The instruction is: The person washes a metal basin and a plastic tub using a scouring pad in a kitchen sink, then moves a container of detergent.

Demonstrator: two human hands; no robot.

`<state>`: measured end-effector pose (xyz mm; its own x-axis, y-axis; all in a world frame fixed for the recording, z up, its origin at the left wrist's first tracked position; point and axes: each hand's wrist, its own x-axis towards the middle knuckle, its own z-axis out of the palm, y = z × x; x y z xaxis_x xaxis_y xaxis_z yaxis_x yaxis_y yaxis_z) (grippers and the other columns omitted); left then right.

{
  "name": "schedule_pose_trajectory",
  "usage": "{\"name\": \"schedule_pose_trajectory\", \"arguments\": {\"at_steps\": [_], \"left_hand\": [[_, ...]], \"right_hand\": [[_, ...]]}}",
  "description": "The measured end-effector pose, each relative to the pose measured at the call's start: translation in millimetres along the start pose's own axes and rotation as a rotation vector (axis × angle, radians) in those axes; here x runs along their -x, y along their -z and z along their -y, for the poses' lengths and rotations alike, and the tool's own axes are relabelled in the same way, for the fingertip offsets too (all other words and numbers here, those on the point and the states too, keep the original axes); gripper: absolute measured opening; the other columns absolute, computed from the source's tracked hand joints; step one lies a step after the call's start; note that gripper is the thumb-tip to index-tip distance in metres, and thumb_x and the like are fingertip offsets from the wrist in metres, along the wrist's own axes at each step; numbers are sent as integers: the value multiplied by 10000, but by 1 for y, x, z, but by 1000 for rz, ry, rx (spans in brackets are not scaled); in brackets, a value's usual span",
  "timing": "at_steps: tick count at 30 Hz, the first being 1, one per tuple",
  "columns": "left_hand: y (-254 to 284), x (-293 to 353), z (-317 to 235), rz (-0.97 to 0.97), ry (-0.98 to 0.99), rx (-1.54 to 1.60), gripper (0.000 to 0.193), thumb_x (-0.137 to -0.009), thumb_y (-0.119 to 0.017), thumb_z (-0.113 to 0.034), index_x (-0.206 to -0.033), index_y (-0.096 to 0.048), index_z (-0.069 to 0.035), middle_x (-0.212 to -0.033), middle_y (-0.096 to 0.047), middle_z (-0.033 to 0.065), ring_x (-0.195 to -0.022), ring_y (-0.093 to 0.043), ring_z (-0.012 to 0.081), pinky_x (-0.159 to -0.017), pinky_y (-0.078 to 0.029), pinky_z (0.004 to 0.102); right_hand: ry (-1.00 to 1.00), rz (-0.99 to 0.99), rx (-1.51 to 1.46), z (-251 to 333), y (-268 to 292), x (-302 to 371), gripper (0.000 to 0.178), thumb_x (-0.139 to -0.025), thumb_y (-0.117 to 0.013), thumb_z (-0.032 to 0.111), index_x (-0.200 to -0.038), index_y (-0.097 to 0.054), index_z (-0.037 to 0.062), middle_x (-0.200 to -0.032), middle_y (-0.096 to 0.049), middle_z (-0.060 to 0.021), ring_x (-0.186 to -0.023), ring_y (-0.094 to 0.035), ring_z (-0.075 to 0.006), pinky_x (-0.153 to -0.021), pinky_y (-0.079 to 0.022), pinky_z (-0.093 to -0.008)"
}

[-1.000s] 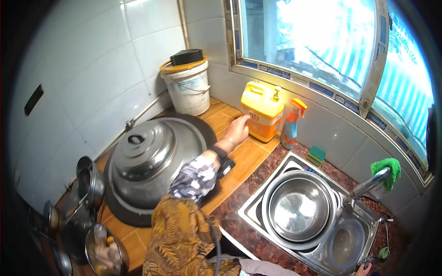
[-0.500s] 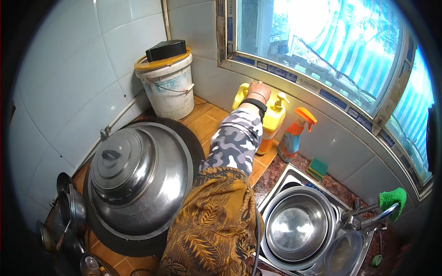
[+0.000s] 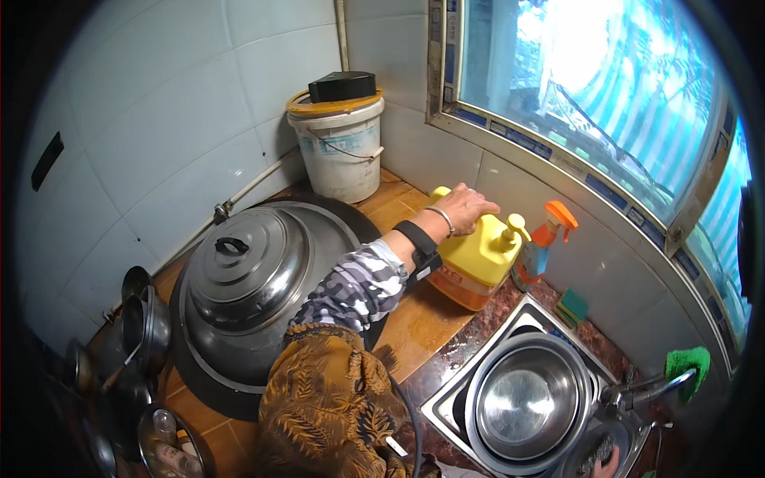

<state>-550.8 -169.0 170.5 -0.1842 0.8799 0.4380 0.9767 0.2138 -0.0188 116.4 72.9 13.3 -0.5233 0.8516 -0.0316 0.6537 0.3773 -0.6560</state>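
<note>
My left hand reaches forward over the wooden counter and is closed over the top handle of a yellow jug with a pump cap. The jug stands upright by the tiled wall under the window. The wrist carries a black band and a thin bracelet, and the sleeve is patterned grey. Only a sliver of my right hand shows at the bottom edge, beside a small dark bowl in the sink; what it holds is hidden.
An orange-capped spray bottle stands right of the jug. A white lidded bucket sits in the corner. A big wok with a steel lid fills the left. A steel basin sits in the sink, near a tap with a green cloth.
My left hand has gone from the jug's side up onto its top handle. My head has moved closer, so the jug and bucket look larger.
</note>
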Motion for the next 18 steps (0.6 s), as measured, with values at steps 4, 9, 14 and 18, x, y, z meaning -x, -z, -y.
{"name": "schedule_pose_trajectory", "arguments": {"at_steps": [4,9,14,18], "left_hand": [[-2,23,-14,17,-8,83,481,-674,-566,17,-1116,-621,-164,-889,-645,99,-918,-597,300,-812,-411,429],[42,54,-33,227,108,56,563,-671,-525,23,-1207,-564,-142,-975,-608,153,-986,-553,339,-871,-416,403],[80,29,-37,134,-28,441,503,-772,-477,-80,-1274,-505,-76,-1100,-585,184,-1080,-539,338,-980,-405,393],[68,-6,-67,-65,144,232,331,-947,-453,-247,-1195,-560,-58,-1051,-630,193,-1048,-568,352,-916,-444,395]], "right_hand": [[124,14,-195,125,-55,-13,454,-743,-539,-3,-1188,-519,-89,-1111,-603,-154,-1036,-572,-228,-930,-425,-324],[29,514,-1083,244,-130,-41,396,-909,-557,93,-1289,-469,26,-1146,-587,-61,-1023,-570,-134,-878,-462,-284],[95,640,-1449,326,-178,-59,285,-970,-460,166,-1224,-498,44,-1101,-594,-61,-969,-579,-160,-835,-490,-331],[76,620,-1652,374,-200,-83,264,-1000,-396,200,-1174,-512,39,-1088,-601,-74,-956,-590,-195,-838,-504,-354]]}}
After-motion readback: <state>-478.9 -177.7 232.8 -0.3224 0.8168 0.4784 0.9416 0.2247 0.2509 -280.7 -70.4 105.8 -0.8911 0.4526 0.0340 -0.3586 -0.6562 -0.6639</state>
